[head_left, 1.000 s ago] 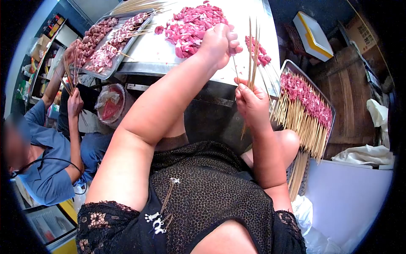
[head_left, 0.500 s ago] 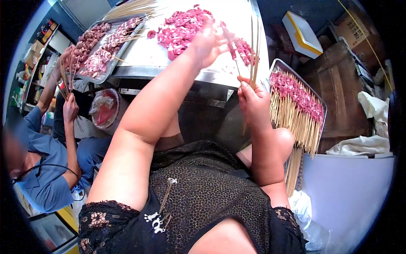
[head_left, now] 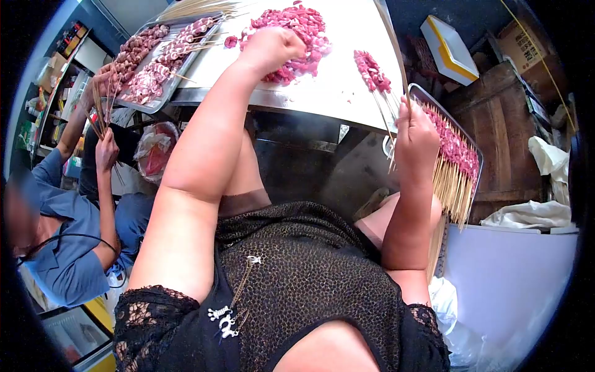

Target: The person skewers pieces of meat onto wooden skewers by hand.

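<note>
My left hand [head_left: 273, 49] is over the near left part of a pile of raw meat pieces [head_left: 307, 28] on the white table. Its fingers are curled together; what is between them is hidden. Off the table's right corner, my right hand [head_left: 416, 133] is closed round a few thin bamboo skewers [head_left: 396, 46], whose bare ends point up and away. Between my two hands, several meat-loaded skewers [head_left: 372, 71] lie on the tabletop, their bare sticks sticking out past the near edge.
A tray of finished meat skewers [head_left: 455, 146] stands at right, beside a white freezer-like box [head_left: 508, 279]. On the left, another tray [head_left: 164, 93] holds meat skewers, and a co-worker in blue [head_left: 68, 248] grips several sticks. Below sits a lined bucket [head_left: 155, 152].
My left hand has moved left, from the skewer to the meat pile. My right hand has shifted right; the meat-loaded skewer it held is no longer in it.
</note>
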Action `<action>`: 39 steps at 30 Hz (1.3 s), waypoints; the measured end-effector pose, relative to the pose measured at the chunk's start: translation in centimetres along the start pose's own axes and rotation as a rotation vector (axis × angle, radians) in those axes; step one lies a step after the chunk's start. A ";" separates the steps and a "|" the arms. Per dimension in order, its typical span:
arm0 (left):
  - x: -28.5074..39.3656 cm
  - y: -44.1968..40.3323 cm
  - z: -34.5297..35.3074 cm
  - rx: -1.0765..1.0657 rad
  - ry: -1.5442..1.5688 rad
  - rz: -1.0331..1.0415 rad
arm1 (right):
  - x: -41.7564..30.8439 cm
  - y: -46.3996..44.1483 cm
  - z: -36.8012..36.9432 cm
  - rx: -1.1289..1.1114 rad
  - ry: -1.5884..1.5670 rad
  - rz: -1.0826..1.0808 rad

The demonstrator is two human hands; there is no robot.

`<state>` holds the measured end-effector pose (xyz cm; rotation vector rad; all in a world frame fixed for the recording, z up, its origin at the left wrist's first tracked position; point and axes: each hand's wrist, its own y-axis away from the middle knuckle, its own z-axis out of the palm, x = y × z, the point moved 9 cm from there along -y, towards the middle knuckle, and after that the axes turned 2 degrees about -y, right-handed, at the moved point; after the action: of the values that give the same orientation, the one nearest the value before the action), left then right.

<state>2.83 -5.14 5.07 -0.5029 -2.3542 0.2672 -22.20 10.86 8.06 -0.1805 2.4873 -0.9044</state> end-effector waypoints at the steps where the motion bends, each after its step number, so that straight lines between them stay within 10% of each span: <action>1: 0.1 0.3 1.5 -0.132 -0.151 -0.029 | -0.4 0.1 0.1 0.000 0.000 0.001; 5: 1.1 0.4 3.1 -0.216 -0.644 0.059 | 0.5 2.8 6.7 -0.367 -1.053 0.481; 16: -2.8 0.2 0.3 0.098 0.854 -0.386 | 2.0 5.3 10.0 -0.430 -0.852 0.506; 39: -1.1 -0.3 2.4 0.073 1.180 -0.376 | 1.1 5.9 11.4 -0.479 -1.193 0.718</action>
<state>1.87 -5.98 2.69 -0.0920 -1.2298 -0.1162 -17.45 8.62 -3.73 0.0352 1.3809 0.1498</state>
